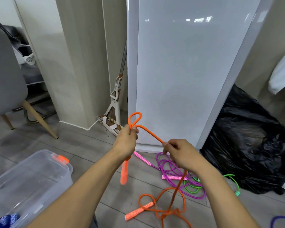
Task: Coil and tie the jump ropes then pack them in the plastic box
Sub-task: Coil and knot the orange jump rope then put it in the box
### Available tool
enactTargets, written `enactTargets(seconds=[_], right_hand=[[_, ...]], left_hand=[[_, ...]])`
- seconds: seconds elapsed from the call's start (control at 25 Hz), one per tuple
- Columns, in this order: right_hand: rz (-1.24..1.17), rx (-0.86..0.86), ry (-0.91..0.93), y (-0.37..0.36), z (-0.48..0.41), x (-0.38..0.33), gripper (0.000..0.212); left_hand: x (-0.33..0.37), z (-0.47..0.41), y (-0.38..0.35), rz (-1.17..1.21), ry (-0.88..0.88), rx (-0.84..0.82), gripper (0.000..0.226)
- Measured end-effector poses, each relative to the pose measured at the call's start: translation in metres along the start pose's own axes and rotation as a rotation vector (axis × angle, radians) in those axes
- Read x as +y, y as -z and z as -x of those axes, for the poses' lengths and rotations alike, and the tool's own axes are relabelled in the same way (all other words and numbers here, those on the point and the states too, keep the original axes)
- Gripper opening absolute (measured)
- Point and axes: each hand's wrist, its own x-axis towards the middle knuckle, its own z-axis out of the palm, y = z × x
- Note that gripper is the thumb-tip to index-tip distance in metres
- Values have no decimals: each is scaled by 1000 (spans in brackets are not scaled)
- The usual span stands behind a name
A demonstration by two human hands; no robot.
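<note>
Your left hand (127,142) at frame centre pinches a small upright loop of the smooth orange jump rope (148,133), one handle dangling below it. Your right hand (179,153) grips the cord, which slants down-right, then drops to tangled coils on the grey floor. At lower left, the clear plastic box (31,178) is cut off.

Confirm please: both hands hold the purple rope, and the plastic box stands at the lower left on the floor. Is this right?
Not quite. The head view shows the left hand and right hand holding the orange rope; the purple rope lies on the floor. The plastic box does stand at the lower left.
</note>
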Motion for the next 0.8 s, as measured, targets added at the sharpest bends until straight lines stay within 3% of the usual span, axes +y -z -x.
enactTargets(seconds=[0.16, 0.24, 0.36, 0.44, 0.64, 0.8], right_hand=[[161, 109, -34, 13, -1, 4, 29], [83, 221, 20, 13, -2, 0, 25], [-157, 349, 158, -5, -1, -11, 23], [-183, 369, 212, -20, 2, -21, 22], [-183, 245, 188, -41, 4, -34, 34], [-313, 284, 164, -50, 8, -36, 12]], left_hand=[[4, -5, 9, 299, 73, 191, 26], [7, -3, 7, 398, 107, 202, 20], [13, 4, 3, 504, 112, 86, 16], [18, 11, 1, 541, 96, 10, 15], [18, 19, -10, 587, 102, -94, 18], [15, 18, -13, 539, 94, -124, 19]])
